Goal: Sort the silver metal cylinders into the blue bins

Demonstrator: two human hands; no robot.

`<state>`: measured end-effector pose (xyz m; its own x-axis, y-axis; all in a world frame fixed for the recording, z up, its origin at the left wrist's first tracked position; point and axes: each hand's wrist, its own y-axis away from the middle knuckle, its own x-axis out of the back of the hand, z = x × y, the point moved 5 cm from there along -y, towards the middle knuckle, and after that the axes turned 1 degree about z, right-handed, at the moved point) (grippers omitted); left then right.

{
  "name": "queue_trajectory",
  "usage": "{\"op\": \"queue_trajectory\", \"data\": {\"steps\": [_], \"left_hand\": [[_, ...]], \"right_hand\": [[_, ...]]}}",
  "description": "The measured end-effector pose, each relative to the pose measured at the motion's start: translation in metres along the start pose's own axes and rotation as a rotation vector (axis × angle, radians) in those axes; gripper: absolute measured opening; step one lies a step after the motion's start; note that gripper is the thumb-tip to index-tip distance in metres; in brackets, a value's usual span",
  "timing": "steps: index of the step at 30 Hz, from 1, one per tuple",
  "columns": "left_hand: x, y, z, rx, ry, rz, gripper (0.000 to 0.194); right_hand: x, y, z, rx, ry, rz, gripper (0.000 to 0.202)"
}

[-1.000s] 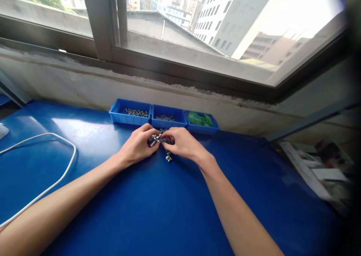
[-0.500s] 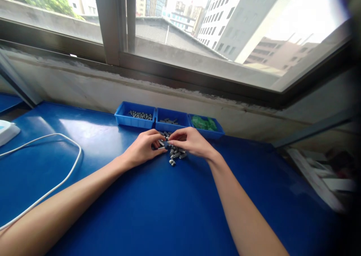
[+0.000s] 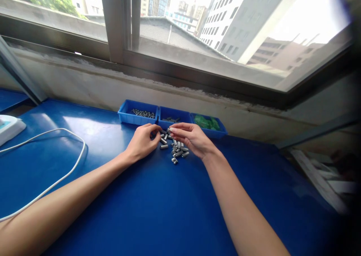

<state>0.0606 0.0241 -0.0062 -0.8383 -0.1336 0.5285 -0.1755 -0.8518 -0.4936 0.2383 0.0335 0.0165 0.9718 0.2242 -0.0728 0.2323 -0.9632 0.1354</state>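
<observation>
Over the small metal cylinders (image 3: 178, 147) piled loosely on the blue table, my right hand (image 3: 194, 138) pinches a small metal piece (image 3: 169, 130) between thumb and fingertips. My left hand (image 3: 144, 141) is at the left side of the pile, its fingers curled and thumb close to the index finger. What its fingertips hold, if anything, is hidden. A few cylinders lie between the two hands, and two or three shorter rounded pieces (image 3: 174, 160) sit at the near end of the pile.
Behind the hands stand three joined blue bins: the left bin (image 3: 124, 117) holds small metal parts, the middle bin (image 3: 166, 125) a few pieces, the right bin (image 3: 224, 131) green material. A white cable (image 3: 73, 166) crosses the table (image 3: 158, 211) at left, near a white device (image 3: 12, 130).
My hands have moved apart slightly, uncovering more cylinders between them. My right hand has shifted up with a metal piece at its fingertips. The view has tilted a little.
</observation>
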Motion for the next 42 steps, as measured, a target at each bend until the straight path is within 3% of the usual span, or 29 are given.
{"op": "queue_trajectory", "data": {"steps": [4, 7, 12, 17, 22, 28, 34, 42], "left_hand": [[-0.002, -0.001, -0.005, 0.052, 0.035, -0.017, 0.023], [-0.003, -0.002, -0.005, 0.056, 0.066, -0.048, 0.023], [-0.004, -0.002, -0.002, 0.04, 0.075, -0.062, 0.022], [-0.004, -0.002, -0.001, 0.005, 0.064, -0.068, 0.02], [-0.005, 0.0, 0.004, -0.077, 0.042, -0.1, 0.019], [-0.002, 0.001, 0.01, -0.137, 0.006, -0.113, 0.02], [0.002, -0.001, 0.004, -0.049, 0.008, -0.08, 0.02], [0.001, -0.002, 0.004, -0.054, 0.023, -0.095, 0.021]], "right_hand": [[-0.023, -0.024, -0.013, 0.121, 0.068, 0.073, 0.025], [-0.038, -0.049, -0.021, 0.237, 0.245, 0.137, 0.012], [-0.051, -0.069, -0.027, 0.38, 0.454, 0.24, 0.005], [-0.041, -0.046, -0.039, 0.387, 0.504, 0.209, 0.006], [-0.02, -0.007, -0.043, 0.225, 0.93, -0.026, 0.004], [-0.02, 0.011, -0.038, 0.24, 1.269, -0.22, 0.012], [-0.027, 0.009, -0.027, 0.203, 1.401, -0.204, 0.016], [-0.032, 0.004, -0.018, 0.215, 1.41, -0.178, 0.021]]}}
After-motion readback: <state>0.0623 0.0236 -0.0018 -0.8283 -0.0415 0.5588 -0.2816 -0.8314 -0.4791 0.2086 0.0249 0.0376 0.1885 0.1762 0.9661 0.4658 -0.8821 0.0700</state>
